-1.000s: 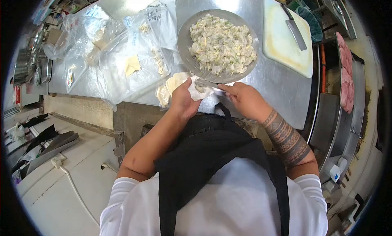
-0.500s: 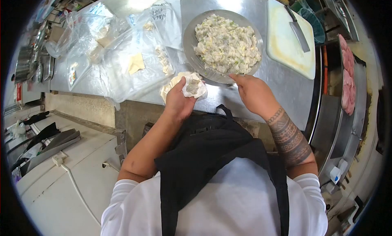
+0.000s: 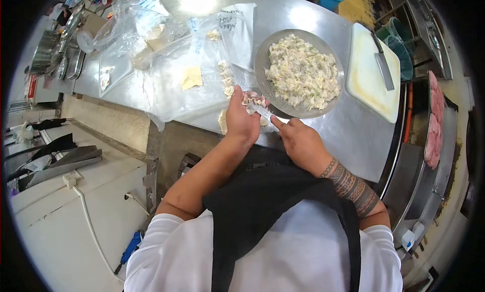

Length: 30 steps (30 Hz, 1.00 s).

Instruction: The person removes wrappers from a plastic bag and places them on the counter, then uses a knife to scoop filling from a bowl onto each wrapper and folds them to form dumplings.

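Note:
My left hand (image 3: 242, 119) is cupped around a thin pale wrapper whose pleated edge shows near the fingertips. In my right hand (image 3: 302, 143) is a flat metal spreader (image 3: 261, 111), its blade touching the wrapper. Just beyond both hands, a round metal bowl (image 3: 260, 64) holds a pale chopped filling (image 3: 303, 72) with green bits. More pale wrappers (image 3: 222, 121) show beneath my left hand. A row of small folded dumplings (image 3: 226, 78) lies on clear plastic, beside a square yellowish wrapper (image 3: 192, 77).
On the right, a knife (image 3: 385, 67) lies on a white cutting board (image 3: 366, 84). Plastic bags (image 3: 141, 31) spread over the left of the metal table (image 3: 197, 117). Pink meat (image 3: 433, 125) sits in a tray beyond the table's right edge.
The spreader has moved from the bowl's rim to the wrapper in my left hand. My left fingers have curled up around the wrapper. The whole view has shifted, with the table lying further right.

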Motion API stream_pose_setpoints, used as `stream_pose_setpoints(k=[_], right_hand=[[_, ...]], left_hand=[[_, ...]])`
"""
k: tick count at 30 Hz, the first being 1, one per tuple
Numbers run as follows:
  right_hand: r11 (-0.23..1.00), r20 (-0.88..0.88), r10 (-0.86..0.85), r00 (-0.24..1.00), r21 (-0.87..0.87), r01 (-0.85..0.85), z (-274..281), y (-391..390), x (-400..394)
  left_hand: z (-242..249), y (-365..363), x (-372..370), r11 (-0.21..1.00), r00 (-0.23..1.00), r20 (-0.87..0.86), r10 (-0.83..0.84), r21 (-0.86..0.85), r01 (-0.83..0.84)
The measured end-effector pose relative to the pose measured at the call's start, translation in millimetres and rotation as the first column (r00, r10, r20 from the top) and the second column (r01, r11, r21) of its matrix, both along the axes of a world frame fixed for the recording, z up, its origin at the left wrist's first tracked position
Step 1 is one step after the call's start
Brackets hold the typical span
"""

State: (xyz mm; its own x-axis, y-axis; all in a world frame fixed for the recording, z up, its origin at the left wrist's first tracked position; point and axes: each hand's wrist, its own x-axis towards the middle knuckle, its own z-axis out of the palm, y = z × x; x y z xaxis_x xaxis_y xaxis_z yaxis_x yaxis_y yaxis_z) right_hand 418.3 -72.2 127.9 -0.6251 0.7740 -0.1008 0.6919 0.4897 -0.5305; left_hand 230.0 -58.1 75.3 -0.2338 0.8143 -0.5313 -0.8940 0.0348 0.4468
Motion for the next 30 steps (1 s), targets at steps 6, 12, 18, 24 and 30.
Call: stream_pose_setpoints(k=[6,12,18,24,30], right_hand=[[0.995,0.034,0.050,0.998,0.084,-0.053,43,32,-14],[0.944,-0.025,0.302,0.953,-0.136,-0.302,126,84,-12],[0.916,-0.048,0.325,0.944,-0.233,-0.327,116,77,-32],[0.849,-0.119,-0.394,0.911,-0.427,0.311,85,60,3],[0.639,-0.224,-0.668,0.710,-0.662,0.391,-47,-20,39]], left_hand=[[25,3,-30,0.961,0.980,0.140,-0.145,0.257,0.105],[45,-2,-91,0.564,0.363,-0.737,-0.570,-0.030,0.825],[41,-5,-105,0.471,-0.132,-0.952,-0.275,-0.253,0.845],[-2,29,-179,0.740,0.451,-0.647,-0.614,-0.275,0.613],[-41,84,-224,0.873,0.684,-0.543,-0.487,-0.281,0.399]])
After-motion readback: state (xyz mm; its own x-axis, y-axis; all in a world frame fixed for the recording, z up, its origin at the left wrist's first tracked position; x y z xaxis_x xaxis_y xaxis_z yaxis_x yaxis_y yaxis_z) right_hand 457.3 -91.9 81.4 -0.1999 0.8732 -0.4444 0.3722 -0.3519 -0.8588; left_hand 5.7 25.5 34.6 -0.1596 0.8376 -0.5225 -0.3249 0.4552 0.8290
